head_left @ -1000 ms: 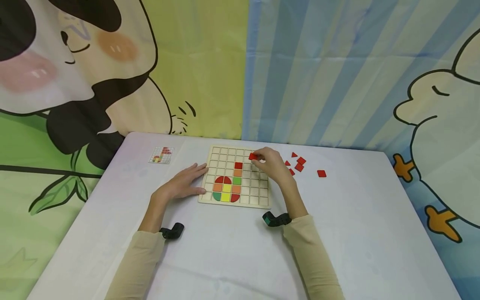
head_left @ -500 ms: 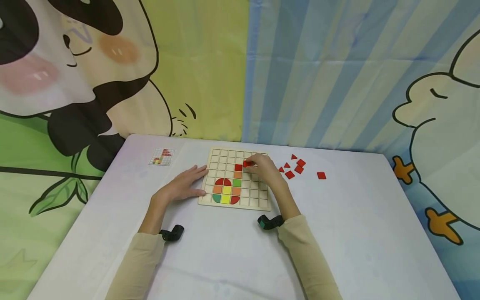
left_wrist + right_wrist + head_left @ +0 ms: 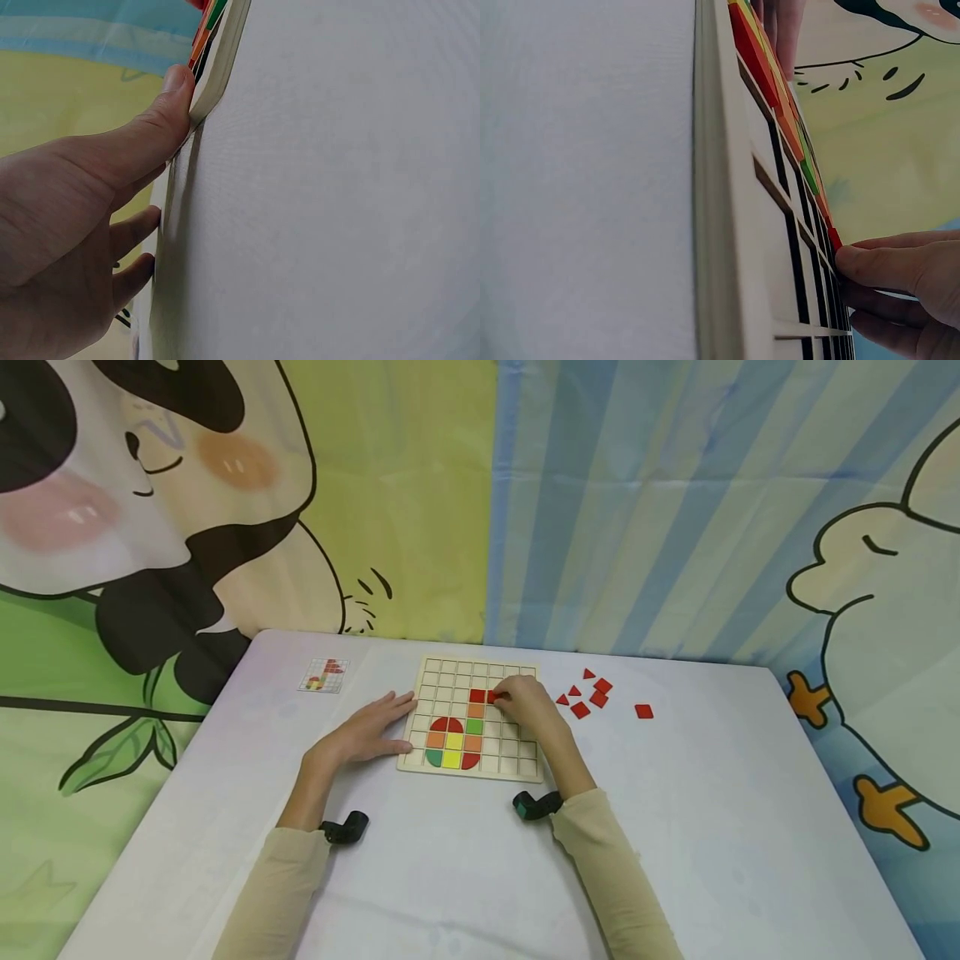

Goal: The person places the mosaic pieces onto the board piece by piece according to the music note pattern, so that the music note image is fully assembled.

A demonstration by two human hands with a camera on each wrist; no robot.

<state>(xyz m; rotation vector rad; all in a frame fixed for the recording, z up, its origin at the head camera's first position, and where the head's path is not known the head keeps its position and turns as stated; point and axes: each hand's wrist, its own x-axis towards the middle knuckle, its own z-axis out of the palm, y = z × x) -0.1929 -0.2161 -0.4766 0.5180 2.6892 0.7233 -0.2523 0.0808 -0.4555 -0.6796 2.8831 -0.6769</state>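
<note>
A pale wooden grid board [image 3: 516, 767] lies on the white table, with red, orange, yellow and green tiles filling some of its cells. My left hand [image 3: 363, 729] rests at the board's left side, fingers spread and thumb touching the edge; the left wrist view shows the thumb [image 3: 161, 112] against the rim. Over the upper right of the board, my right hand [image 3: 527, 703] pinches a red square tile [image 3: 491, 697] down at a cell beside another red square [image 3: 477, 696]. From the right wrist, the thumb and fingers meet at a red tile [image 3: 835, 238].
Right of the board lie loose red pieces: several squares, such as one red square [image 3: 581, 710], and small red triangles [image 3: 588, 674]. One red square [image 3: 643, 712] lies farther right. A small pattern card [image 3: 324, 676] lies at the back left. Printed cloth [image 3: 600, 527] hangs behind the table.
My right hand has moved left and slightly toward me with the red square tile, bringing it down beside the other red square. My left hand has stayed at the board's edge.
</note>
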